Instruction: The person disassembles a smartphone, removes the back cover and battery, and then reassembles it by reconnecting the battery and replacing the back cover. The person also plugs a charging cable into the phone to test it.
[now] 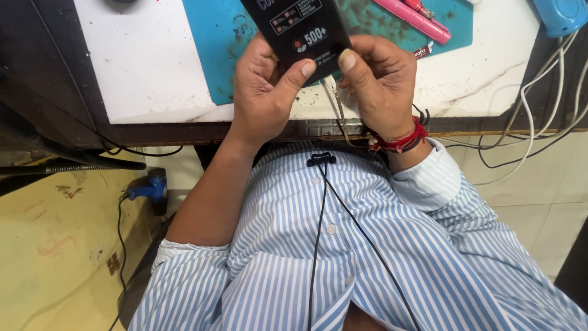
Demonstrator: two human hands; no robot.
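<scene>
While one flat black rectangular packet (298,27) with white print sits over the near edge of the white worktop (147,61), two hands grip it: the left hand (266,92) and right hand (376,83), fingers curled, thumbs pressing its lower edge. One pink pen (416,19) lies on a teal mat (214,37).

There is only one view, from a camera on the person's head. It looks steeply down and a little forward, over the striped shirt (367,263) to the near edge of the worktop (147,73). It is close: both hands fill the upper middle, and the floor (61,245) shows on both sides.
</scene>
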